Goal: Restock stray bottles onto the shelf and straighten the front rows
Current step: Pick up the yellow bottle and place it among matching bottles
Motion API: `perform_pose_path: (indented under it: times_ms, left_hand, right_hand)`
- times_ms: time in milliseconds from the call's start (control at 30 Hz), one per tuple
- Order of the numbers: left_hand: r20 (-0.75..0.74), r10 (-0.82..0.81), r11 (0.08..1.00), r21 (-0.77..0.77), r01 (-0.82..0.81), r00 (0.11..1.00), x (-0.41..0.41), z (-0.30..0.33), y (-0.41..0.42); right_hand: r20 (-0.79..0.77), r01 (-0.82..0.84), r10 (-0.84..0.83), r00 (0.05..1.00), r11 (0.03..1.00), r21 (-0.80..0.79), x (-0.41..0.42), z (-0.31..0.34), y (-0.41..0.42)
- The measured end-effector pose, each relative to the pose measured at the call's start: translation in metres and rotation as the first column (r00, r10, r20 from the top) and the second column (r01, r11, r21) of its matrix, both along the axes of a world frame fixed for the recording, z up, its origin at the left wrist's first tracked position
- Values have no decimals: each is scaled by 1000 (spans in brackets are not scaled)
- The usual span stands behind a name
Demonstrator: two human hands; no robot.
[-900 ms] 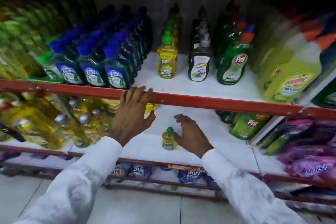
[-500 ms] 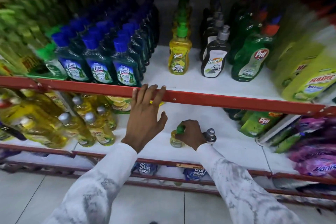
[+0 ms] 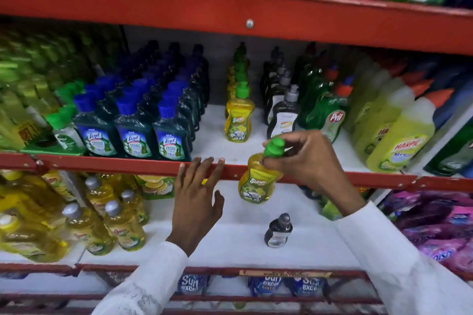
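Observation:
My right hand [image 3: 305,158] grips a yellow Super bottle [image 3: 257,183] by its neck, just under the green cap, and holds it in the air in front of the middle shelf's red rail [image 3: 115,162]. A row of matching yellow bottles [image 3: 239,120] stands on that shelf, just behind and to the left. A small dark bottle with a grey cap [image 3: 278,231] stands alone on the white lower shelf [image 3: 243,243]. My left hand [image 3: 198,199] is open, its fingertips touching the red rail.
Blue-capped Lizol bottles [image 3: 134,135] fill the middle shelf's left side. Dark pump bottles [image 3: 284,115], green Pril bottles [image 3: 325,112] and yellow Harpic bottles [image 3: 399,135] stand to the right. Yellow bottles with grey caps [image 3: 120,227] crowd the lower shelf's left, purple pouches [image 3: 435,225] its right.
My right hand has lifted the yellow bottle from the lower shelf up to the middle shelf's rail. The dark bottle stays behind on the lower shelf. My view has tilted upward.

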State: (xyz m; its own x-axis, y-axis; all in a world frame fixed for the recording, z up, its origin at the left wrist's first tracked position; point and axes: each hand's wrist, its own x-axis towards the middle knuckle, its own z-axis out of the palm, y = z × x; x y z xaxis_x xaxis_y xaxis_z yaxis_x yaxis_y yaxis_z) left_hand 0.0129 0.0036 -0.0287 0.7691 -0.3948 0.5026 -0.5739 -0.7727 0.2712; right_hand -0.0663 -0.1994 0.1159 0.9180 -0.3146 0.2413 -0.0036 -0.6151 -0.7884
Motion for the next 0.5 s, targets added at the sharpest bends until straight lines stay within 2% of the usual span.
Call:
perform_pose_path:
  times_ms: [200,500]
  left_hand:
    - [-29,-1,998,-66,0,1000,0,-4,-5]
    - [-50,-11,994,-108,5,999,-2,-3,-7]
  right_hand:
    - [136,-8,12,991,1000,-30,44,45,2]
    - [71,23,-13,997,990,-142,105,26,21]
